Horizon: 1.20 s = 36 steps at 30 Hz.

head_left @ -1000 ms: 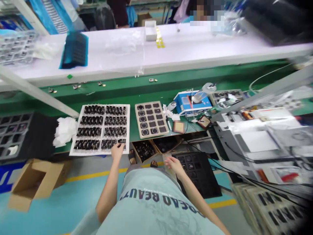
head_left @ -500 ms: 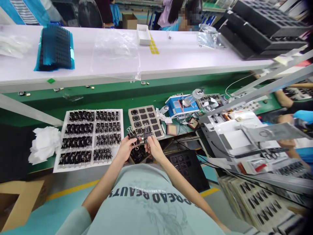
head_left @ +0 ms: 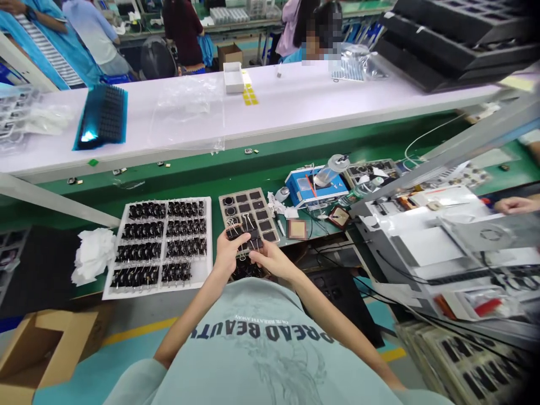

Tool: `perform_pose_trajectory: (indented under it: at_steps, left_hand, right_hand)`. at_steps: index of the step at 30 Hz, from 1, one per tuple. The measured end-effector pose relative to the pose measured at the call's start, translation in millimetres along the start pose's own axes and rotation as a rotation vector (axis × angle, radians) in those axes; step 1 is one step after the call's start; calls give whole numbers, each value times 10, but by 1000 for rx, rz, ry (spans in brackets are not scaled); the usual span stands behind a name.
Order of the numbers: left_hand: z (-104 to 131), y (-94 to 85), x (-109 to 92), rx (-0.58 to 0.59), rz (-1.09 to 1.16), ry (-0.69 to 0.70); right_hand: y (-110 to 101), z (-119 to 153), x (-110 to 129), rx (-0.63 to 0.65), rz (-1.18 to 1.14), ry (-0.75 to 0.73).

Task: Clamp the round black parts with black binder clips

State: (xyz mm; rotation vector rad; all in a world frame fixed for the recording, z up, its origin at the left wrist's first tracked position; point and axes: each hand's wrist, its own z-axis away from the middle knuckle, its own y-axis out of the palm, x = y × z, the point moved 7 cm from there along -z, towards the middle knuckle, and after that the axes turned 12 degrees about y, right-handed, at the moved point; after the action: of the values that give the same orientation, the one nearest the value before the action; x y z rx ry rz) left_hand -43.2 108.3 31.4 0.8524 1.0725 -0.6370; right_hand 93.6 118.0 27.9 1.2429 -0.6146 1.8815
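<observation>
A: Where are the clips?

B: Two black binder clips (head_left: 234, 232) are side by side between the person's hands, over the near part of the beige tray (head_left: 222, 212), silver levers pointing away.

A: How firm is the grip?

B: Both hands have hold: the left hand (head_left: 228, 250) pinches with its thumb across the top, and the right hand (head_left: 266, 257) grasps from the other side. Whatever sits in the clips' mouths is too small to make out.

A: Any writing?

B: On the pale green shirt (head_left: 270, 365), upside down from here: "PREAD BEAUTY", with smaller "OUR BREATH AWAY" beneath it in reading order.

A: And the arms?

B: Both forearms angle inward, and the fingertips nearly meet in front of the belly.

A: What about room?

B: The hands are around the front edge of the green bench (head_left: 185, 188). A narrow green strip separates the beige tray from the white tray (head_left: 210, 236) of clip rows on the left. A pen (head_left: 280, 226) lies just right of the beige tray; the blue box (head_left: 318, 185) is farther back, below the long white shelf (head_left: 274, 121).
</observation>
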Motion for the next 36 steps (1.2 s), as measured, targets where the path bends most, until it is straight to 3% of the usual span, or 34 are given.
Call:
perform_pose_trajectory:
  at_steps: [8, 11, 16, 20, 23, 27, 29, 31, 34, 36]
  left_hand:
    - [3, -17, -8, -46, -32, 10]
    - [58, -5, 113, -19, -58, -65]
    - [164, -115, 466, -47, -67, -206]
    - [185, -253, 705, -117, 43, -324]
    - [139, -396, 671, -212, 132, -241]
    - [144, -642, 525, -264, 22, -120]
    - [195, -747, 473, -264, -87, -87]
    - [259, -763, 465, -191, -197, -85]
    - [368, -619, 515, 24, -341, -95]
    - [431, -503, 539, 131, -407, -65]
  right_hand:
    - [104, 55, -219, 265, -313, 163]
    - [247, -17, -252, 317, -208, 206]
    - [349, -31, -295, 242, 106, 140]
    - [313, 80, -593, 256, 154, 162]
    - [171, 8, -1015, 215, 162, 301]
    - [-234, -253, -1384, -113, 241, 420]
    - [-349, -329, -1385, -168, 152, 435]
    - [-345, -353, -1258, -106, -60, 410]
    - [-213, -308, -889, 32, -300, 276]
    - [-131, -246, -687, 40, -327, 193]
